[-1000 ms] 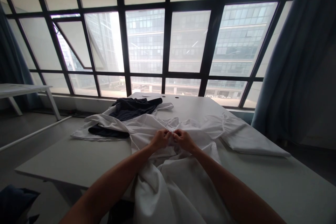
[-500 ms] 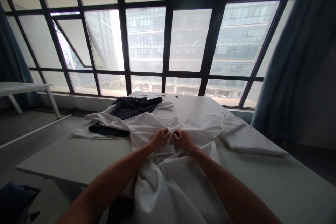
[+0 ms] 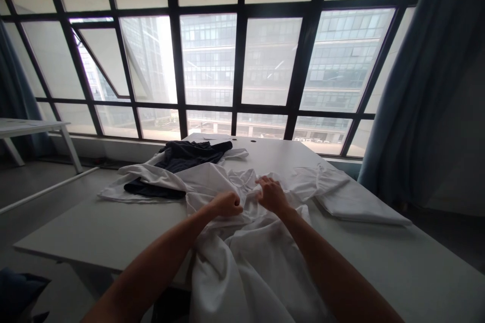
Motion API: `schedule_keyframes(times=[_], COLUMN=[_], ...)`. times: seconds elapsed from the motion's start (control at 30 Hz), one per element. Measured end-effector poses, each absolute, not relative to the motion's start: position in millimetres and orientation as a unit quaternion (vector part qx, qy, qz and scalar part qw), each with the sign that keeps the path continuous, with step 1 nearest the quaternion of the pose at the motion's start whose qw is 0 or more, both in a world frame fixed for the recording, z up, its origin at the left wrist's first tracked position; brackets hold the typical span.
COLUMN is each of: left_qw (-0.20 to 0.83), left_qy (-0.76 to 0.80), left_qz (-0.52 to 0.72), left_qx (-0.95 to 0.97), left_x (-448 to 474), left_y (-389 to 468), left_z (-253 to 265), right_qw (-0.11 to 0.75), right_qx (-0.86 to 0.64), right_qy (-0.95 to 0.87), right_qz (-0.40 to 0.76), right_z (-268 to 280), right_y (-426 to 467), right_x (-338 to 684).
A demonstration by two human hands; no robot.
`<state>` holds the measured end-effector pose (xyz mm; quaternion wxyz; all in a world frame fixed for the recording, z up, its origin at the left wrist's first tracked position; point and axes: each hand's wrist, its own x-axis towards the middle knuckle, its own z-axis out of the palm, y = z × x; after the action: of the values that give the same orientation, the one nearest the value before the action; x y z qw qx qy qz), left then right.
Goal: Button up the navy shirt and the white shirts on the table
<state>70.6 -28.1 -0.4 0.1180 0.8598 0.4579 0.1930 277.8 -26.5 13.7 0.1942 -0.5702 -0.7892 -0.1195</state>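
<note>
A white shirt (image 3: pixel 250 262) lies spread over the near half of a white table (image 3: pixel 98 232) and hangs off its front edge. My left hand (image 3: pixel 227 204) is a fist pinching the shirt's fabric near its middle. My right hand (image 3: pixel 272 194) rests a little farther back on the crumpled collar area, fingers bent and gripping cloth. One white sleeve (image 3: pixel 356 202) stretches flat to the right. A dark navy garment (image 3: pixel 185 159) lies behind, partly wrapped by more white cloth (image 3: pixel 144 176) on the left.
A large grid window (image 3: pixel 235 60) fills the back. Blue curtains (image 3: pixel 420 91) hang at the right and far left. A second white table (image 3: pixel 30 128) stands at the left. Dark blue fabric (image 3: pixel 18 287) shows at the lower left.
My hands were touching each other at the shirt's middle; now they have parted. The right hand moved back toward the collar and the left dropped slightly nearer.
</note>
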Motion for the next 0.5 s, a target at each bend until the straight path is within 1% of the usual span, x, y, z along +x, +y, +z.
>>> schedule_keyframes(times=[0.1,0.17,0.23,0.37,0.5], left_qw=[0.085,0.055,0.023,-0.028,-0.067], left_qy=[0.472,0.518,0.537,0.473,0.468], left_qz=[0.208,0.248,0.293,0.348,0.340], left_qx=[0.852,0.817,0.791,0.809,0.813], left_x=[74,76,77,79,80], left_y=[-33,-35,-37,-37,-37], left_z=[3,8,11,12,7], right_qw=[0.175,0.152,0.152,0.198,0.262], right_qx=[-0.548,-0.569,-0.584,-0.583,-0.585], right_qy=[-0.814,-0.807,-0.798,-0.788,-0.768], right_qz=[-0.081,-0.050,-0.019,-0.001,0.005], right_z=[1,-4,-6,-1,4], right_y=[-24,-21,-19,-23,-30], right_x=[261,256,256,259,261])
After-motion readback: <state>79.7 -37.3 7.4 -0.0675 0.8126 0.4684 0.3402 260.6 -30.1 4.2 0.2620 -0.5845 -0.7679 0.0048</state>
